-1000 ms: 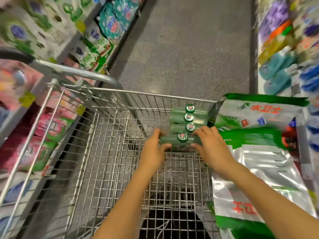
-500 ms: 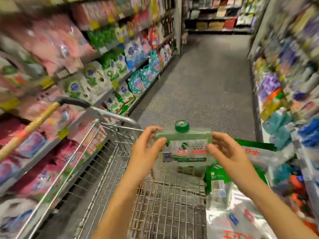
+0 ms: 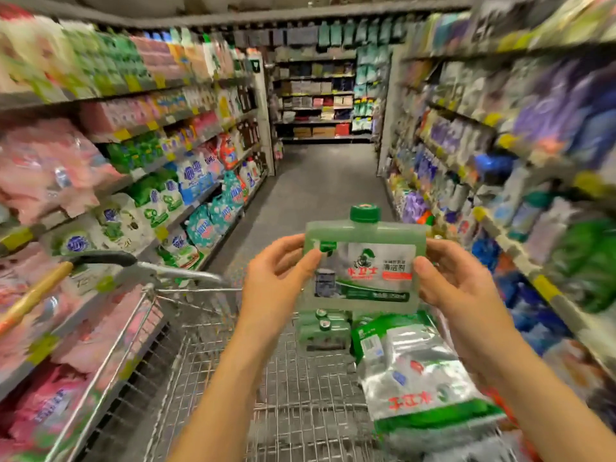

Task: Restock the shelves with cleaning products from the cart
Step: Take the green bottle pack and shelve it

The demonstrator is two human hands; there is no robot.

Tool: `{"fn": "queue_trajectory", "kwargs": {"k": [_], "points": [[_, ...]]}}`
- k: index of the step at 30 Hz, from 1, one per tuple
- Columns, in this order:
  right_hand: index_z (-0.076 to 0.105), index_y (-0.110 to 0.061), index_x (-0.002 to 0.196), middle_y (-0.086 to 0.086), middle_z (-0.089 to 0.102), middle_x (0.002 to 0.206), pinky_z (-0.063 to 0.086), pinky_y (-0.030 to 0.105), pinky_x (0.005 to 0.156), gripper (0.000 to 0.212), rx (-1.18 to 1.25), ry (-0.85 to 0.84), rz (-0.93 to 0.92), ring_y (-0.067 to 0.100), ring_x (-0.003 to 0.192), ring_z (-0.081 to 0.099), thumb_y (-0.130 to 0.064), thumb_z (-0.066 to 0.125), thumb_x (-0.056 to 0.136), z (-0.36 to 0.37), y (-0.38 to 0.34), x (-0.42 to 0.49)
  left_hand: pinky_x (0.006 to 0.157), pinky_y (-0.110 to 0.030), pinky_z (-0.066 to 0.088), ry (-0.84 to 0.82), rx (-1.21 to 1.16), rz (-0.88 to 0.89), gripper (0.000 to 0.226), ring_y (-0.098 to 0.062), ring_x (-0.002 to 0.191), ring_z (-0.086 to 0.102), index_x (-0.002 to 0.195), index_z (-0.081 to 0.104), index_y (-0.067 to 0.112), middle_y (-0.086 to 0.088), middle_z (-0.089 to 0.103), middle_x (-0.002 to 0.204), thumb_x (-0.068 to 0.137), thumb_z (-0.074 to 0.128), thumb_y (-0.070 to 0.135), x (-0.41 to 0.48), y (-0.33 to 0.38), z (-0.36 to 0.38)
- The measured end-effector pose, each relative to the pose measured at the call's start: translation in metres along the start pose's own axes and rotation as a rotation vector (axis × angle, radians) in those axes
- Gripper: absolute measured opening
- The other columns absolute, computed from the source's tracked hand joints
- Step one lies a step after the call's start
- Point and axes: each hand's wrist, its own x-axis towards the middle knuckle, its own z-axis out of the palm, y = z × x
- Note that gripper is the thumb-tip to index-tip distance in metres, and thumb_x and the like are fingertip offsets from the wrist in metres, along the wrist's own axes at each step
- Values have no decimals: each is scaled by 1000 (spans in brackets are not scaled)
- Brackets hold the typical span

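On the head camera I have a flat, translucent green cleaner bottle (image 3: 361, 281) held upright in the air above the far end of the shopping cart (image 3: 186, 368). Its green cap (image 3: 365, 213) is on top and its label faces me. The left hand (image 3: 276, 278) grips the bottle's left edge, its fingers (image 3: 308, 263) clamped on it with the thumb across the front. The right hand (image 3: 461, 290) clamps the right edge the same way. Down in the cart, more green-capped bottles (image 3: 323, 328) lie stacked against the far end of the basket. Just beside them a silver-and-green refill pouch (image 3: 420, 378) lies along the basket's right side. Blurred left shelves (image 3: 186, 181) and right shelves (image 3: 466, 155), both stocked, flank the aisle.
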Motion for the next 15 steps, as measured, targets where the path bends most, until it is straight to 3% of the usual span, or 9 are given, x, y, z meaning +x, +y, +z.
{"fn": "queue_trajectory", "kwargs": {"k": [4, 9, 13, 15], "points": [[68, -27, 98, -3, 72, 98, 55, 19, 65, 23, -31, 121, -41, 10, 89, 69, -35, 62, 78, -17, -38, -67, 63, -8, 48, -153, -89, 60, 13, 5, 75, 67, 93, 66, 22, 13, 75, 82, 87, 64, 11, -46, 23, 7], [68, -25, 101, -6, 73, 97, 54, 17, 66, 23, -137, 287, -84, 7, 87, 70, -32, 61, 81, -43, -90, -165, 58, -9, 48, -359, -215, 66, 10, 2, 72, 68, 93, 68, 17, 9, 75, 81, 84, 64, 16, -110, 52, 31], [68, -24, 100, -7, 73, 98, 54, 17, 65, 23, -204, 460, -93, 5, 87, 69, -31, 62, 78, -68, -135, -246, 68, -18, 54, -516, -261, 39, 34, -11, 83, 70, 100, 68, 15, 0, 75, 91, 72, 66, 35, -160, 78, 64], [66, -21, 101, -9, 74, 96, 52, 14, 61, 25, -253, 550, -102, 4, 85, 69, -30, 61, 78, -80, -160, -286, 71, -19, 54, -603, -288, 49, 33, -9, 84, 70, 99, 68, 18, 2, 75, 91, 71, 66, 36, -189, 94, 84]]}}
